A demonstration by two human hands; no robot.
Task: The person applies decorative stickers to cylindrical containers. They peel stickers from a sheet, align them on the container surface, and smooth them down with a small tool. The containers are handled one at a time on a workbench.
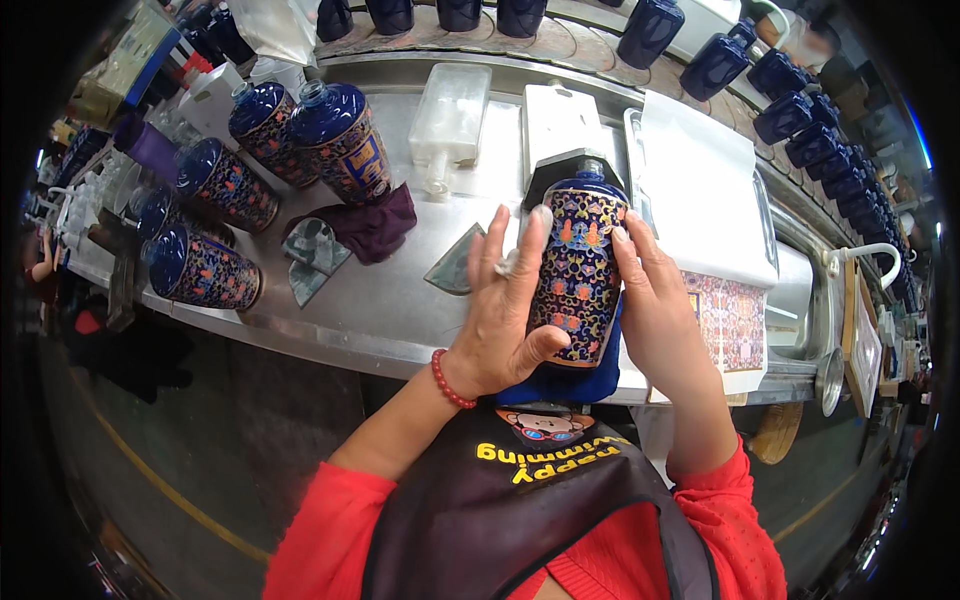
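Note:
A dark blue bottle (578,270) with a floral pattern in gold, orange and blue leans in front of me, its neck pointing away. My left hand (500,325) lies along its left side, fingers stretched out and thumb near its base; whitish wraps show on the fingers. From the right, my right hand (662,318) presses its fingertips to the bottle's upper side. The two hands hold it between them. Under the base is a blue cloth (560,386), and a dark angular support (548,176) shows behind the neck.
Several patterned bottles (345,145) stand at the left near a purple cloth (375,228) and greenish flat pieces (318,248). A clear empty bottle (452,115) lies at the back. White sheets (700,180) and patterned decal sheets (728,325) are at right. Plain blue bottles (715,66) line the conveyor.

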